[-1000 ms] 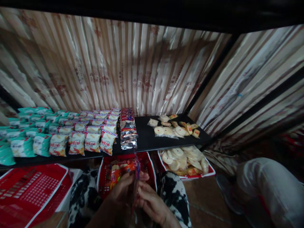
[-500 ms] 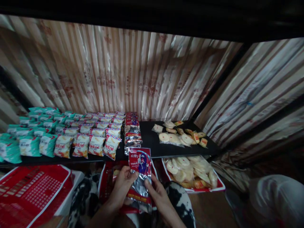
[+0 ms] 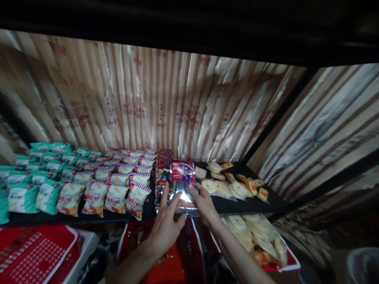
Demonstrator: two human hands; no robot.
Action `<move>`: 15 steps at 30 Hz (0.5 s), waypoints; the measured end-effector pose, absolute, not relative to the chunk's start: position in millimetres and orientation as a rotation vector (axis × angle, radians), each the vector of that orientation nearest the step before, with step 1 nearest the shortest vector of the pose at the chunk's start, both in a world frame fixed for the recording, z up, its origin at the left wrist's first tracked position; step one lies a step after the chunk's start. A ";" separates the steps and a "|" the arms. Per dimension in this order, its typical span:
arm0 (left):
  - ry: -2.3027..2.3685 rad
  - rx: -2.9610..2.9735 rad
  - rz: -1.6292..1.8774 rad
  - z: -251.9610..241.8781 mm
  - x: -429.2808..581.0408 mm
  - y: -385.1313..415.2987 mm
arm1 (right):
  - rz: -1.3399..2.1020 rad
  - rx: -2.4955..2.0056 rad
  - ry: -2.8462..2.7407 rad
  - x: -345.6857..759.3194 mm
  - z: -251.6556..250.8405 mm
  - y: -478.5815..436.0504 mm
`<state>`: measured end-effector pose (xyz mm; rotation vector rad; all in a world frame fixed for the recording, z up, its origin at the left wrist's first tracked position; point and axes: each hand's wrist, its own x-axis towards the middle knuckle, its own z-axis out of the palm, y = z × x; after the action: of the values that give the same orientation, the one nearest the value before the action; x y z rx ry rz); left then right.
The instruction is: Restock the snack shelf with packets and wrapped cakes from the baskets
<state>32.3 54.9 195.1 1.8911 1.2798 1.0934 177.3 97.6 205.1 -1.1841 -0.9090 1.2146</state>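
A red and silver snack packet point(image 3: 181, 173) with a purple figure printed on it lies over the black shelf, just right of a column of matching packets point(image 3: 164, 162). My right hand point(image 3: 205, 203) grips its right edge, with the fingertips partly hidden. My left hand point(image 3: 167, 221) has its fingers spread at the packet's lower left, over the front end of the column. Whether the left fingertips touch the foil is hard to tell.
Rows of white snack bags point(image 3: 115, 198) and teal snack bags point(image 3: 23, 197) fill the shelf's left side. Round pale packaged pieces point(image 3: 220, 187) lie to the right on the black shelf point(image 3: 254, 207). Below stand a red box point(image 3: 122, 244) and a box of pale packages point(image 3: 263, 236).
Both hands have moved forward and up with the packet, from above the lower box to the shelf beside the column. My left hand has let go and spread its fingers.
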 end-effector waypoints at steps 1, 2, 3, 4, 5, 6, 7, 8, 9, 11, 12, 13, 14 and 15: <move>1.262 2.005 1.092 196.8 33.3 65.0 | 1.214 -1.174 -0.933 176.8 208.6 113.1; 1.240 2.104 1.091 197.9 34.1 75.9 | 1.204 -1.173 -0.953 176.2 210.8 128.4; 1.223 2.187 1.087 198.5 34.6 87.4 | 1.191 -1.186 -0.967 175.7 211.9 143.5; 1.216 2.248 1.076 198.8 34.8 99.1 | 1.172 -1.214 -0.974 175.4 212.0 158.1; 1.223 2.287 1.057 199.0 34.6 110.5 | 1.153 -1.244 -0.986 175.2 211.3 172.1; 1.246 2.310 1.036 199.3 34.1 121.4 | 1.133 -1.282 -1.005 175.1 210.1 185.3; 1.279 2.319 1.014 199.9 33.4 131.5 | 1.111 -1.324 -1.033 174.8 208.6 197.7; 1.316 2.320 0.993 200.7 32.6 140.8 | 1.088 -1.368 -1.068 174.4 207.2 209.1; 1.352 2.318 0.974 201.8 31.8 149.2 | 1.062 -1.414 -1.107 173.6 205.8 219.6; 1.415 2.303 0.949 204.3 30.2 164.3 | 0.997 -1.499 -1.178 171.2 203.5 237.9; 1.442 2.293 0.938 205.4 29.6 171.4 | 0.955 -1.534 -1.208 169.7 202.4 246.0; 1.467 2.283 0.926 206.1 28.9 178.3 | 0.907 -1.567 -1.236 168.1 201.4 253.7; 1.490 2.273 0.916 206.2 28.3 185.2 | 0.853 -1.598 -1.261 166.6 200.3 260.9; 1.510 2.263 0.906 205.8 27.6 192.1 | 0.797 -1.629 -1.285 165.3 199.0 267.8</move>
<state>27.6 192.1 205.8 2.2631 1.5098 0.9059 165.3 267.8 199.0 -1.6294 -1.2846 0.7969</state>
